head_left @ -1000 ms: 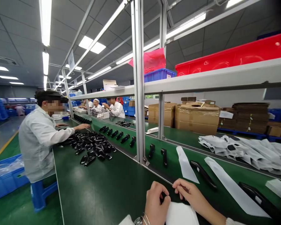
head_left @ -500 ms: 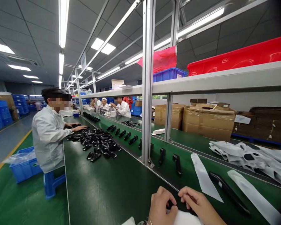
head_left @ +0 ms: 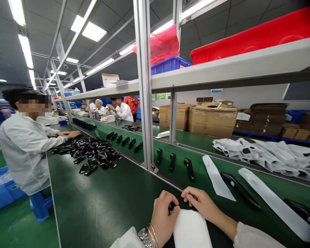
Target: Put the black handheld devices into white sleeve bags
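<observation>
My left hand [head_left: 165, 215], with a watch and bangles at the wrist, is curled at the left edge of a white stack of sleeves [head_left: 192, 229] on the green table. Something dark shows between its thumb and fingers, too small to make out. My right hand [head_left: 198, 201] rests by the table divider at the top of the stack, its fingers bent together; whether they hold anything is hidden. On the green strip beyond lie a white sleeve [head_left: 218, 179], a black handle-shaped part [head_left: 241, 191] and a longer white sleeve [head_left: 276, 203].
A pile of black parts [head_left: 93, 151] lies on the table at the left, near a seated person in white [head_left: 26, 141]. A metal post [head_left: 144, 86] rises ahead, beside a row of black parts [head_left: 172, 162]. Crumpled white sleeves [head_left: 268, 155] lie at right.
The view has swung right and down, so the surroundings sit further left and more of the white stack shows. Both hands keep nearly the same pose.
</observation>
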`<state>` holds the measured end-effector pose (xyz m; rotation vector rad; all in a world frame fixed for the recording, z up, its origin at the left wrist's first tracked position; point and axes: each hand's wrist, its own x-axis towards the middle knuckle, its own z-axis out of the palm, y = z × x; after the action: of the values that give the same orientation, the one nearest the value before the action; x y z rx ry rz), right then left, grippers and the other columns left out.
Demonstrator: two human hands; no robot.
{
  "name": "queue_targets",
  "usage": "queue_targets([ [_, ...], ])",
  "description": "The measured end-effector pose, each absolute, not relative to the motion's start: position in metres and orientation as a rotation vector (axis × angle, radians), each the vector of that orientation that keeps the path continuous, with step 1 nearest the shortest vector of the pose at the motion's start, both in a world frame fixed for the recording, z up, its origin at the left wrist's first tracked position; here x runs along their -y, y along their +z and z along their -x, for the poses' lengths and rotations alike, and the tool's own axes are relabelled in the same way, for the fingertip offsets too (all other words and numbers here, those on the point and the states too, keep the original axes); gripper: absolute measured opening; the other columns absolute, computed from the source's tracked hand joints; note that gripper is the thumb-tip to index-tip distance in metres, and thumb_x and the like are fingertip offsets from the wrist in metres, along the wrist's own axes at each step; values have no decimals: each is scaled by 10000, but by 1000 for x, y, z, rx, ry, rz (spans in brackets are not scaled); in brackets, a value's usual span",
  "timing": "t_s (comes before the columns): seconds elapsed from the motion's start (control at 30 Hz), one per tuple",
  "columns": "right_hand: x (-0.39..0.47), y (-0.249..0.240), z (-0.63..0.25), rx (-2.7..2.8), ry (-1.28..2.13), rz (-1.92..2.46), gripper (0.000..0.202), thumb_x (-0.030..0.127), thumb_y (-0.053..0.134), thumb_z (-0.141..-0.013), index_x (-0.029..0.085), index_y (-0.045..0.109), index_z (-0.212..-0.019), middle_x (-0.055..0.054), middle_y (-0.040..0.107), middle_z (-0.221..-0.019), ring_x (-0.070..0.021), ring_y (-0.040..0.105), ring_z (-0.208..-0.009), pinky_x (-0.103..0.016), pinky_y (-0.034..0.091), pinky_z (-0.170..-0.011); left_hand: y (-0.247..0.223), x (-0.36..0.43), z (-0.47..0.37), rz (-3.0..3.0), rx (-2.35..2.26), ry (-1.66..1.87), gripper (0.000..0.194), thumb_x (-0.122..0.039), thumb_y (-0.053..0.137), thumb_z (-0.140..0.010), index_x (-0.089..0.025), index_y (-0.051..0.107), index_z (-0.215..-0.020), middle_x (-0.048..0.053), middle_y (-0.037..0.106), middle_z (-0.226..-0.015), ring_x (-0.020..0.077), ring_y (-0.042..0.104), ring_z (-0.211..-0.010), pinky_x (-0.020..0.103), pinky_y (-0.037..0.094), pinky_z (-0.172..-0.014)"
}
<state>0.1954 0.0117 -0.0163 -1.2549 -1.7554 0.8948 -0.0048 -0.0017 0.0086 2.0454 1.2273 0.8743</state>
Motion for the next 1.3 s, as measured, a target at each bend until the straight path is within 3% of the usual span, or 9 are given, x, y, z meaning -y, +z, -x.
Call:
queue_targets([
  [0.2,-11,-15,-200,1765,851,1233,237,302,459,-924,200,672,-914,-28,660,-786,-152,589,-635,-271,460,-596,16,-6,12,-2242,-1408,724,236,-342,489,-897,-189,589,-748,5,539,-816,202,518,-852,358,340,-819],
  [0.3,-12,-16,-201,1764,852,1253,236,287,458,-920,199,676,-908,-28,664,-795,-147,593,-643,-259,463,-595,20,-10,15,-2248,-1375,576,294,-473,576,-841,-196,590,-744,0,540,-816,209,515,-858,366,331,-824],
  [0.4,-11,-19,-201,1754,859,1261,229,271,457,-913,198,674,-904,-28,664,-798,-146,599,-653,-256,468,-602,20,-10,14,-2240,-1285,498,216,-387,700,-741,-203,588,-769,-9,548,-845,206,513,-875,354,330,-825],
  [0.5,-12,-19,-201,1744,866,1280,237,292,436,-919,202,656,-921,-22,654,-798,-146,608,-651,-253,470,-591,17,-6,9,-2260,-1201,537,68,-215,633,-782,-200,568,-767,-19,555,-843,185,511,-870,342,325,-831],
  [0.63,-44,-5,-202,1658,751,1530,218,346,455,-905,227,595,-1022,-18,655,-876,-159,631,-683,-268,477,-620,14,-1,4,-2367,-1110,632,196,-197,498,-908,-186,529,-714,-17,542,-788,170,492,-815,338,327,-810],
  [0.73,-95,11,-208,1555,640,1695,374,356,613,-813,204,527,-1142,-78,639,-980,-249,637,-866,-356,463,-765,14,0,3,-2446,-1085,667,273,-207,455,-945,-173,491,-676,-15,528,-753,165,477,-776,345,328,-809],
  [0.87,-150,18,-221,1403,679,1821,570,190,715,-668,132,479,-1183,-172,611,-1045,-351,608,-985,-431,446,-802,13,-1,3,-2401,-1050,720,133,-98,478,-888,-208,541,-846,-31,553,-785,152,485,-777,340,335,-847],
  [1.13,-75,8,-217,1276,1000,1392,747,310,539,-854,336,45,-1413,-8,596,-1025,-184,669,-858,-337,546,-742,12,-8,5,-2343,-1104,846,146,-170,666,-792,-188,537,-725,-21,540,-824,174,502,-842,362,330,-887],
  [1.3,-24,6,-202,1176,1117,931,952,300,762,-734,418,97,-1405,14,521,-998,-157,644,-746,-356,548,-718,10,-8,3,-2239,-1077,890,167,-180,735,-739,-191,572,-705,-15,542,-840,188,520,-870,367,338,-882],
])
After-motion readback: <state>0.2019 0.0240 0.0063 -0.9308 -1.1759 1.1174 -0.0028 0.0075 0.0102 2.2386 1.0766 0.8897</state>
